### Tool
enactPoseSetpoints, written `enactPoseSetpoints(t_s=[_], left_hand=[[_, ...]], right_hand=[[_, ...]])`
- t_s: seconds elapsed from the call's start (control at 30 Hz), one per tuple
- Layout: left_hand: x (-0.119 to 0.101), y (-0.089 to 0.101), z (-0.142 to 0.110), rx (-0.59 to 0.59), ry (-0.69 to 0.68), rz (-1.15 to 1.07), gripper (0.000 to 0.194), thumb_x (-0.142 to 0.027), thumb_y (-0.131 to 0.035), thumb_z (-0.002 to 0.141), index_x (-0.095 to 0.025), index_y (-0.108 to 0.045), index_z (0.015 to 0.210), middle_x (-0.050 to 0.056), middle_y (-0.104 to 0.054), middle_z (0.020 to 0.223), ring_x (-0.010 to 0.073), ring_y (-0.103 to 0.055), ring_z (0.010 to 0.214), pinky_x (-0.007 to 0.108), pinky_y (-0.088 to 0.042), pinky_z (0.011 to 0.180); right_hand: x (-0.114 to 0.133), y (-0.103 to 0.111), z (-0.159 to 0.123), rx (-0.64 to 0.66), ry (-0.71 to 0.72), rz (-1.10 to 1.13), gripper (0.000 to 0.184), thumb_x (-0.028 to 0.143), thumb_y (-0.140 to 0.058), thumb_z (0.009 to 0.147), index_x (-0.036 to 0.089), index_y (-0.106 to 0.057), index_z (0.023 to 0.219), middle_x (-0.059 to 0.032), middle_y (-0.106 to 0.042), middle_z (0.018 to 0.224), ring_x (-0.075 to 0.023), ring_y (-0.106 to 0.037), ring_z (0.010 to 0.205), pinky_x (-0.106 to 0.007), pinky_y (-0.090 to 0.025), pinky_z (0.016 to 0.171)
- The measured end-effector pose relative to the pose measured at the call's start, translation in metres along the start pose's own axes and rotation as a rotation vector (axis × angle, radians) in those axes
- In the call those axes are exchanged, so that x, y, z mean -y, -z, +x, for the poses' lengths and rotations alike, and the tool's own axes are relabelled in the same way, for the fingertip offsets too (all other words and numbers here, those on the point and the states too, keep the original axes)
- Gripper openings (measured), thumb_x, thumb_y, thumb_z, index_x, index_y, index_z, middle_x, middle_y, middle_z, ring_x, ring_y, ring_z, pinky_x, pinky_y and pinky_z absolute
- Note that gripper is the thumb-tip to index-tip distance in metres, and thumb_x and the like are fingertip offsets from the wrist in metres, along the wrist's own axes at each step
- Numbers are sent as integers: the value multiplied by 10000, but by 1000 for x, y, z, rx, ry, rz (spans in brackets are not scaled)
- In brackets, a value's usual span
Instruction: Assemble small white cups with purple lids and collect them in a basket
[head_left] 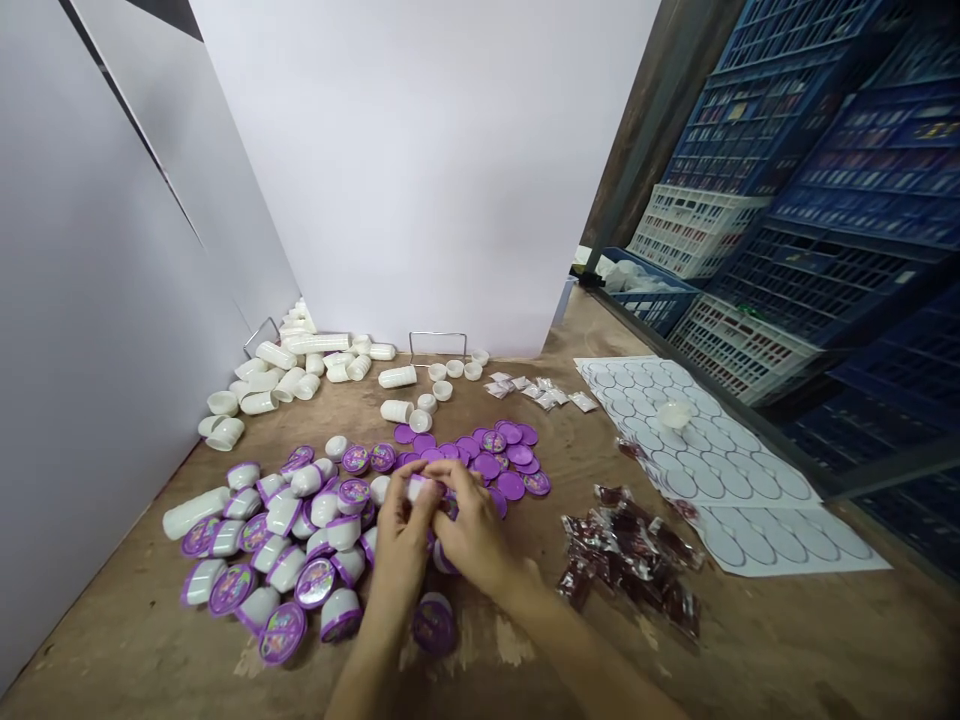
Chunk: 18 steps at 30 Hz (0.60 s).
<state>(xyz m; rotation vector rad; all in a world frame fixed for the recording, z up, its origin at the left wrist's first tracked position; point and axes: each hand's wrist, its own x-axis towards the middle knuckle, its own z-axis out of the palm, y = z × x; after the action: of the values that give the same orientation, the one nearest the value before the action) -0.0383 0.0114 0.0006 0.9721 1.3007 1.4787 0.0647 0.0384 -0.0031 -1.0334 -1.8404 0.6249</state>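
Cup point(415, 488), at seven o'clock from my remote view's centre, grasped between left hand point(403, 528) and right hand point(468, 512): I judge it light, slick, slightly springy, best steadied around its sides.

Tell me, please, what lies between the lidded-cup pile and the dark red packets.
The head view shows the left forearm, purple-lidded cups, the right forearm, then bare wood.

One head-worn camera looks forward and down at the nearby hands point(472, 515).

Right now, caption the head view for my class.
Left hand and right hand hold a white cup near lidded cups and purple lids.
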Motion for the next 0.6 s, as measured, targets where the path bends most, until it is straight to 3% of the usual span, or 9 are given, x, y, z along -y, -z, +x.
enactPoseSetpoints(t_s=[0.07,0.17,0.23,0.3,0.4,0.47,0.53,0.6], left_hand=[[-7,23,1,-123,-99,257,368,-510,-551,871,-228,-588,1105,80,-638,1097,252,-585,1023,378,-437,914],[-15,66,6,-345,-240,803,400,-477,-489,895,-184,-580,1151,141,-634,1070,333,-543,1034,496,-392,953],[-17,90,12,-438,-230,1104,412,-439,-450,907,-138,-595,1148,182,-640,1059,390,-510,1065,577,-362,960],[-15,103,15,-515,-179,1229,424,-414,-419,918,-119,-602,1163,220,-613,1174,435,-457,1163,639,-324,978],[-11,91,17,-563,-315,1080,453,-422,-429,920,-132,-569,1238,223,-492,1377,416,-378,1305,626,-257,1069],[-9,65,17,-420,-388,773,481,-439,-419,936,-170,-489,1329,191,-466,1414,344,-400,1329,538,-282,1105],[-7,35,20,-251,-306,407,492,-472,-396,954,-213,-421,1372,152,-497,1386,280,-464,1287,447,-360,1073],[-4,7,24,-199,-168,123,497,-522,-425,942,-236,-427,1349,119,-570,1270,236,-544,1169,368,-442,971]], right_hand=[[-5,-3,20,161,-40,-4,416,168,-588,850,231,-480,1246,-72,-670,1158,-203,-613,1037,-374,-463,908],[-32,-15,61,280,-115,-318,413,123,-568,849,252,-543,1240,-117,-556,1343,-283,-519,1189,-476,-398,978],[-54,-24,86,329,-153,-480,343,66,-531,836,210,-625,1132,-142,-559,1322,-302,-508,1186,-483,-389,979],[-67,-29,102,350,-157,-506,263,38,-486,841,148,-660,1005,-161,-630,1175,-282,-546,1111,-454,-405,967],[-54,-24,100,295,-141,-475,219,64,-437,887,121,-647,914,-150,-668,1017,-250,-582,1025,-401,-439,925],[-28,-14,83,283,-61,-324,166,111,-464,908,157,-623,906,-94,-677,980,-204,-606,959,-330,-471,858],[-3,-1,66,338,56,-57,125,142,-500,903,200,-589,967,-29,-685,940,-157,-629,869,-269,-489,773],[5,16,59,387,76,152,221,177,-508,906,226,-521,1122,8,-696,880,-142,-645,786,-256,-502,717]])
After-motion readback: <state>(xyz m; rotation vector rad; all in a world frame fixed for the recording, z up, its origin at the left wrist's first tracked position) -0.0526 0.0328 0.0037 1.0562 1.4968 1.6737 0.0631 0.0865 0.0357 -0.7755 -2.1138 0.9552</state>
